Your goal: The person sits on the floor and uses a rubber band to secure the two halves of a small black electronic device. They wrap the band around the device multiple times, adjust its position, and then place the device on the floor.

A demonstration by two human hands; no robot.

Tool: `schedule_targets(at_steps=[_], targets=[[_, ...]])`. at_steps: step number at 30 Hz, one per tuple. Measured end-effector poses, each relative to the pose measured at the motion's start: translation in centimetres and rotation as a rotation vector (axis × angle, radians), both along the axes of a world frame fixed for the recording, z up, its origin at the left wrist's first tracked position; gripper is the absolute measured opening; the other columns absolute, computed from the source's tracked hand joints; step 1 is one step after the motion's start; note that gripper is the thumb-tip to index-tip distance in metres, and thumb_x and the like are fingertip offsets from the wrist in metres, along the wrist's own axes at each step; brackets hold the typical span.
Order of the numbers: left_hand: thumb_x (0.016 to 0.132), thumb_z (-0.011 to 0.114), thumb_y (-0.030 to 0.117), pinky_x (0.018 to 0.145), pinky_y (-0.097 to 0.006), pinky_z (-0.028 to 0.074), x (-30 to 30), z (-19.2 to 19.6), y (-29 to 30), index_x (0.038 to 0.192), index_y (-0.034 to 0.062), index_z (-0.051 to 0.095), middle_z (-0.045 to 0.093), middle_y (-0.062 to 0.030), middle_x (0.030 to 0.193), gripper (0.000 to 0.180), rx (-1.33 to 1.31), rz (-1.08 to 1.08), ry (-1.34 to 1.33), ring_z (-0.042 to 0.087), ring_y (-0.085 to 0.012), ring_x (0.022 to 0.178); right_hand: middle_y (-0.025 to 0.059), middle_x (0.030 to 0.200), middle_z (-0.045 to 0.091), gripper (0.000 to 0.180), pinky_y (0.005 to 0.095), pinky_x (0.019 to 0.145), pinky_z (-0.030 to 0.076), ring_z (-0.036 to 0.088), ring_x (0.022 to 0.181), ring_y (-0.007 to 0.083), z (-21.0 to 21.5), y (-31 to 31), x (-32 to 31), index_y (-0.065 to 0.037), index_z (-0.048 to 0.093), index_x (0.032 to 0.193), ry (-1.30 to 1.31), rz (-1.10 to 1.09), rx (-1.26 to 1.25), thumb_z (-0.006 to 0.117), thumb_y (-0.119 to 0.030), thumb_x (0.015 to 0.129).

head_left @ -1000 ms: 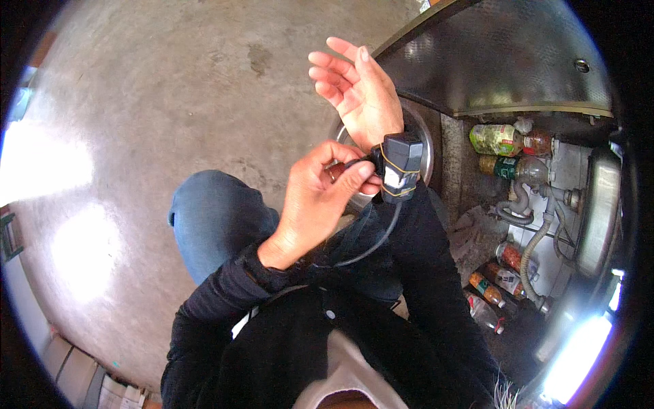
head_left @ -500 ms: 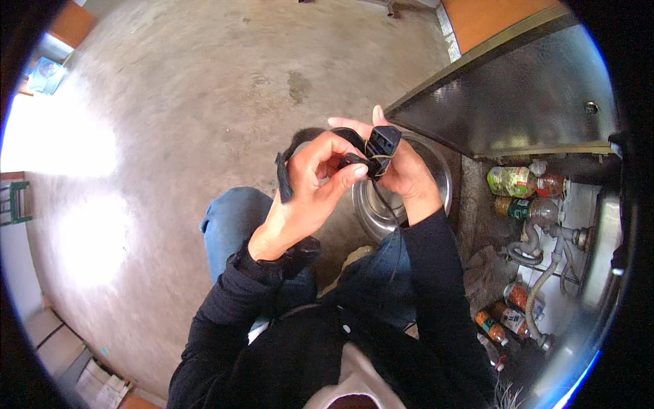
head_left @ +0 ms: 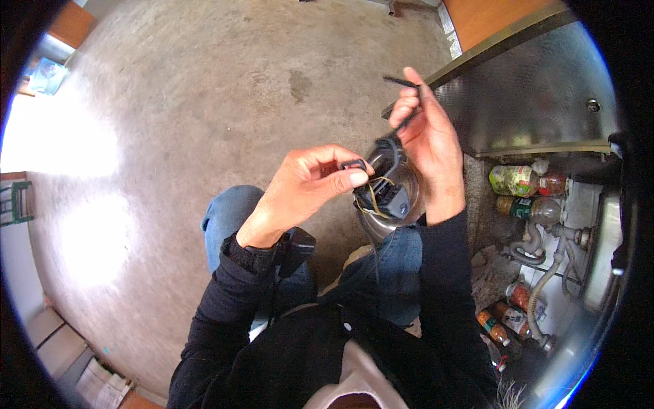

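Two hands meet above the person's lap, over a concrete floor (head_left: pixel 204 88). The left hand (head_left: pixel 306 187) pinches a small black buckle (head_left: pixel 353 164) between thumb and forefinger, fingers closed on it. The right hand (head_left: pixel 426 140) is raised, palm toward the person, its fingers closed around a thin black strap (head_left: pixel 402 102) that runs up and away past the fingertips, its long axis leaning from lower left to upper right. Below that wrist hangs a small black device (head_left: pixel 387 198), boxy and dark, with yellowish bands looped about it; it sits between the two hands, just beside the left thumb, and the strap seems to lead down to it. A second black unit (head_left: pixel 294 249) sits on the left wrist next to a dark band. Behind the device lies a round metal bowl (head_left: pixel 402 204), mostly hidden. To the right, under a steel sink cabinet (head_left: pixel 538 95), two plastic bottles lie on their sides: one with a green and yellow label (head_left: pixel 514 180), one amber below it (head_left: pixel 524 208). Lower down, smaller bottles with orange labels (head_left: pixel 494 328) stand near grey pipes (head_left: pixel 545 273).
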State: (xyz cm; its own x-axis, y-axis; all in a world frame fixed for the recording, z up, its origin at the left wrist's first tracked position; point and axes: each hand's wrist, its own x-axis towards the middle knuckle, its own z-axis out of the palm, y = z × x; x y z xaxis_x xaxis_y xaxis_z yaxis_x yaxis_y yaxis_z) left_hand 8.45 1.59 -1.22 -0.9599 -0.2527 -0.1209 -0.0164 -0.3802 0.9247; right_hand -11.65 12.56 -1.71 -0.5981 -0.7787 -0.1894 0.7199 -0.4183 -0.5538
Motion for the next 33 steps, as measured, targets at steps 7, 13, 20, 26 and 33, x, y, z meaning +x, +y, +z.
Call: schedule_targets(at_steps=[7,13,20,26,33], targets=[[0.097,0.061,0.014,0.068,-0.02,0.043,-0.1,0.5,-0.1,0.118,0.0021,0.064,0.06,0.0036,0.087,0.025,0.148,0.056,0.033,0.052,-0.0056,0.076,0.0011,0.089,0.066,0.018,0.0179,0.057,0.038,0.042,0.06,0.0011,1.2,2.2,0.7,-0.004,0.068,0.101,0.447,0.169,0.22,0.064,-0.021,0.096],[0.094,0.064,0.009,0.074,-0.022,0.048,-0.2,-0.2,-0.3,0.129,0.0037,0.058,0.062,0.0013,0.09,0.036,0.364,0.078,0.01,0.055,-0.0075,0.079,-0.005,0.079,0.065,0.013,0.0164,0.057,0.034,0.049,0.065,0.0,2.5,2.1,1.7,-0.004,0.071,0.095,0.615,0.417,0.359,0.072,-0.014,0.087],[0.096,0.061,0.01,0.077,-0.024,0.049,0.1,-0.5,0.2,0.145,0.0057,0.044,0.064,-0.0027,0.096,0.052,-0.064,0.081,0.062,0.057,-0.0086,0.084,-0.0043,0.08,0.066,0.009,0.0169,0.056,0.035,0.049,0.064,0.0002,1.8,1.9,2.0,-0.004,0.07,0.091,0.637,0.452,0.437,0.071,-0.012,0.088],[0.097,0.06,0.009,0.077,-0.025,0.05,0.1,-0.5,0.2,0.147,0.0072,0.041,0.066,-0.0053,0.1,0.054,-0.176,0.105,0.057,0.059,-0.0096,0.085,-0.0025,0.082,0.066,0.009,0.0189,0.064,0.044,0.057,0.072,0.0032,1.8,2.0,1.7,-0.002,0.068,0.09,0.666,0.482,0.459,0.07,-0.011,0.089],[0.096,0.06,0.007,0.078,-0.027,0.051,0.0,-0.3,0.3,0.147,0.0082,0.042,0.067,-0.0068,0.101,0.054,-0.21,0.105,0.048,0.06,-0.0101,0.087,-0.0008,0.084,0.067,0.011,0.0206,0.069,0.047,0.059,0.076,0.0051,1.8,2.0,2.0,-0.001,0.068,0.091,0.649,0.559,0.421,0.07,-0.011,0.089]])
